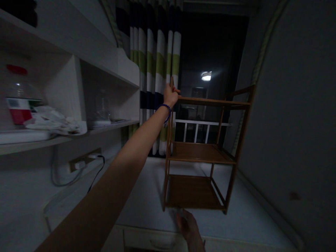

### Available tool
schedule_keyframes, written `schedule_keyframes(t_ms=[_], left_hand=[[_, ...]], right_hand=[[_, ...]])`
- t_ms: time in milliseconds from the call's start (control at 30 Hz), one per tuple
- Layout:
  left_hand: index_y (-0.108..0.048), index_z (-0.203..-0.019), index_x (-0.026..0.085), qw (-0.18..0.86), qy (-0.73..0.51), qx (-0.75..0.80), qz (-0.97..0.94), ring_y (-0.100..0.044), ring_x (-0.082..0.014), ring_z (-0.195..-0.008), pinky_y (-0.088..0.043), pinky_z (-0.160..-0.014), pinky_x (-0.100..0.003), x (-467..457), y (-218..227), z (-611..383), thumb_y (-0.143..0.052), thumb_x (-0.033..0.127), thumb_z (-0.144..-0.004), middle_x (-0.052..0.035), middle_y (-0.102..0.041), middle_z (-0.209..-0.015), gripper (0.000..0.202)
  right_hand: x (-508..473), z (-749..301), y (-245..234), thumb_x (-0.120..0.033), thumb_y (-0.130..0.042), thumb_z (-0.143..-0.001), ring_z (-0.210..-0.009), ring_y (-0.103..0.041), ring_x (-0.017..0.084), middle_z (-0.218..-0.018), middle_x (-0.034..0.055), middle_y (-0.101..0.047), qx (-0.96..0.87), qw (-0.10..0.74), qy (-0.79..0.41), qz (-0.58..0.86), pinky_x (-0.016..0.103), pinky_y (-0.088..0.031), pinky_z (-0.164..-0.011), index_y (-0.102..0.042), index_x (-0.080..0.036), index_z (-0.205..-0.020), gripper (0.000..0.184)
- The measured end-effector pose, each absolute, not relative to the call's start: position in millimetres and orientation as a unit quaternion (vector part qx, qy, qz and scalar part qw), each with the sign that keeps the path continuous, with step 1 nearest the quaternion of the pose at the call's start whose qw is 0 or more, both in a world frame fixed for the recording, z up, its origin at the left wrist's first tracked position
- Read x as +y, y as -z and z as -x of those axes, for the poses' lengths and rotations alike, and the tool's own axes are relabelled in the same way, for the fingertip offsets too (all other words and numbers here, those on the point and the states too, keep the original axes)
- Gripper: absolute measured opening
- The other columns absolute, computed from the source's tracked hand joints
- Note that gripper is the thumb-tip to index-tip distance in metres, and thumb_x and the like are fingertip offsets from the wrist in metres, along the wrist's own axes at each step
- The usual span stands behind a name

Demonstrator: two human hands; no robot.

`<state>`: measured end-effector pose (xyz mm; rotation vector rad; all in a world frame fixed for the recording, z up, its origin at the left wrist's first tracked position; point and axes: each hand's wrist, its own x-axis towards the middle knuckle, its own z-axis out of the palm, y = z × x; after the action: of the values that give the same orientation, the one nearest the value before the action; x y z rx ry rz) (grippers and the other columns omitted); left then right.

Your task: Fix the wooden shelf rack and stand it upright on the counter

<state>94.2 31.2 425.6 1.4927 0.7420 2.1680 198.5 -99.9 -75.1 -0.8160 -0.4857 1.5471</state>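
A brown wooden three-tier shelf rack (201, 151) stands upright on a white desktop (143, 190). My left hand (171, 95), with a dark beaded bracelet (168, 109) at its wrist, reaches far forward and is closed around the rack's upper left post, beside the top tier. Low in front of the rack, my right hand (187, 225) is held just below the bottom tier's front edge. Its thumb and fingers look apart and slightly curled. Blur and dim light hide whether the fingertips touch the rack.
A white wall shelf (78, 91) on the left holds a red-capped bottle (19, 94), crumpled plastic (52, 120) and a clear bottle (103, 105). Below are plugs in a socket strip (85, 161). A striped curtain (157, 45) and dark window (215, 45) lie behind; a wall (296, 115) flanks the right.
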Motion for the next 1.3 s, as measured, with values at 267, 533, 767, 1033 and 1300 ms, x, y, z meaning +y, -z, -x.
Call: schedule_keyframes(t_ms=[267, 533, 767, 1033, 1300], left_hand=[[-0.042, -0.070, 0.024, 0.151, -0.786, 0.260, -0.540, -0.059, -0.0165, -0.063, -0.050, -0.057, -0.029, 30.0, -420.7, -74.0, -0.052, 0.002, -0.058, 0.0025, -0.057, -0.063, 0.027], [-0.042, -0.073, 0.023, 0.095, -0.777, 0.302, -0.545, -0.059, -0.0140, -0.061, -0.048, -0.060, -0.031, 24.4, -422.8, -51.6, -0.054, 0.012, -0.064, 0.0044, -0.056, -0.060, 0.019], [-0.047, -0.083, 0.020, 0.029, -0.780, 0.284, -0.557, -0.055, -0.0129, -0.088, -0.043, -0.089, -0.032, -4.5, -405.4, -43.1, -0.057, 0.013, -0.067, 0.0018, -0.059, -0.086, 0.020], [-0.045, -0.105, 0.029, 0.202, -0.713, 0.399, -0.540, -0.037, -0.0151, -0.122, -0.028, -0.104, -0.029, -53.9, -195.1, -6.9, -0.051, 0.030, -0.073, -0.0027, -0.043, -0.130, 0.032], [-0.052, -0.106, 0.014, 0.235, -0.681, 0.385, -0.577, -0.052, -0.0192, -0.104, -0.037, -0.095, -0.032, -55.3, -121.4, -25.5, -0.051, 0.040, -0.075, -0.0077, -0.059, -0.108, 0.041]], right_hand=[[-88.1, -291.1, 27.2, -0.031, -0.057, -0.054, -0.066, -0.058, 0.012, -0.070, -0.0053, -0.061, -0.075, 0.735, -0.513, 0.437, 0.025, -0.046, -0.058, -0.054, -0.023, -0.078, 0.025], [-59.2, -372.8, -88.1, -0.055, -0.047, -0.064, -0.107, -0.049, 0.021, -0.114, 0.0092, -0.057, -0.299, 0.780, -0.238, 0.496, 0.031, -0.039, -0.084, -0.058, -0.013, -0.102, 0.057], [-44.3, -382.3, -118.2, -0.062, -0.056, -0.055, -0.086, -0.058, 0.024, -0.084, 0.0123, -0.067, -0.422, 0.697, -0.213, 0.539, 0.033, -0.044, -0.076, -0.065, -0.006, -0.082, 0.062], [-36.6, -385.4, -107.6, -0.055, -0.061, -0.052, -0.089, -0.058, 0.027, -0.093, 0.0160, -0.065, -0.419, 0.696, -0.183, 0.554, 0.039, -0.043, -0.083, -0.064, -0.006, -0.091, 0.062], [-41.5, -375.5, -103.8, -0.056, -0.063, -0.052, -0.079, -0.059, 0.027, -0.085, 0.0161, -0.066, -0.374, 0.703, -0.127, 0.591, 0.038, -0.044, -0.073, -0.066, -0.006, -0.089, 0.062]])
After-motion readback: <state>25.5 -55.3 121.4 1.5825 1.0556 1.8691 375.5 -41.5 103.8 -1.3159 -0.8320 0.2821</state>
